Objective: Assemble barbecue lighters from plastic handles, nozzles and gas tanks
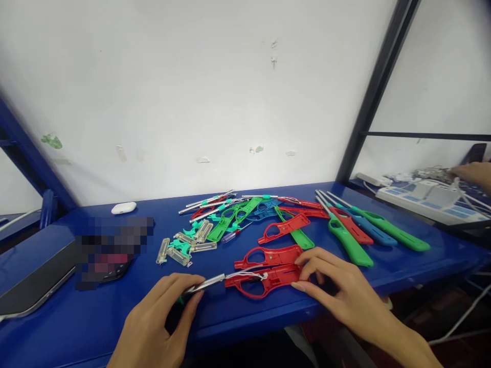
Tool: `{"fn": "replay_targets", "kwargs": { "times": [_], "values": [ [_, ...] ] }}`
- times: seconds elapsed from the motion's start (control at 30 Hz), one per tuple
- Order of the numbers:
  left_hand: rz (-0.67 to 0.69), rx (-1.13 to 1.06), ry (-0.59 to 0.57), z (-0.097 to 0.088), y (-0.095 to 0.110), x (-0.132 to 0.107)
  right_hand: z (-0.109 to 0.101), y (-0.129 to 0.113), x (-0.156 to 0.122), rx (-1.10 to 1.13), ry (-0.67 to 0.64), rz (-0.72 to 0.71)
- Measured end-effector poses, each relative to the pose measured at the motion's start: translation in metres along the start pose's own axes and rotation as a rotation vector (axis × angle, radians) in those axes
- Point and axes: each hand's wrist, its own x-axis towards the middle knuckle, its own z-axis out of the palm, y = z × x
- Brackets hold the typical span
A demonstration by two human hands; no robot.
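Observation:
Between the thumb and fingers of my left hand (164, 312) is a silver metal lighter tube (213, 281). White wires (251, 274) run from it across the nearer red lighter handle half (282, 276), whose narrow end meets the tube. My right hand (337, 289) pinches the wide end of that red half. Touching it on the far side lies another red handle half (272, 255), inner side up. Behind them a third red half (286, 228) rests partly over a green half (303, 239). A screwdriver (232, 235) with a clear purple handle lies beyond.
Clear fuel tanks (178, 255) and green small parts lie left of centre. Several assembled lighters (349, 245) lie at right. A phone (115, 271), partly blurred, a white earbud case (124, 207) and a dark device (34, 281) are at left. Another person's hand (473, 173) is at far right.

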Motion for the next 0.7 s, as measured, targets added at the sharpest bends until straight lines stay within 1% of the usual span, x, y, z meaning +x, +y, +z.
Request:
{"fn": "replay_targets", "kwargs": {
  "times": [0.2, 0.43, 0.53, 0.63, 0.7],
  "values": [
    [0.049, 0.030, -0.040, -0.001, -0.001, -0.002, -0.001, -0.001, 0.001, 0.012, -0.025, 0.025],
    [0.136, 0.071, -0.044, 0.010, 0.000, -0.005, 0.001, -0.003, -0.001, -0.008, 0.008, 0.026],
    [0.181, 0.056, -0.069, 0.013, 0.001, -0.003, 0.001, -0.003, -0.001, -0.018, -0.002, 0.020],
    [0.173, 0.006, -0.108, 0.013, 0.000, -0.003, 0.001, -0.002, -0.001, -0.032, -0.003, 0.004],
    [0.132, -0.024, -0.118, 0.013, -0.001, -0.005, 0.001, -0.001, -0.001, -0.041, -0.006, -0.007]
  ]
}}
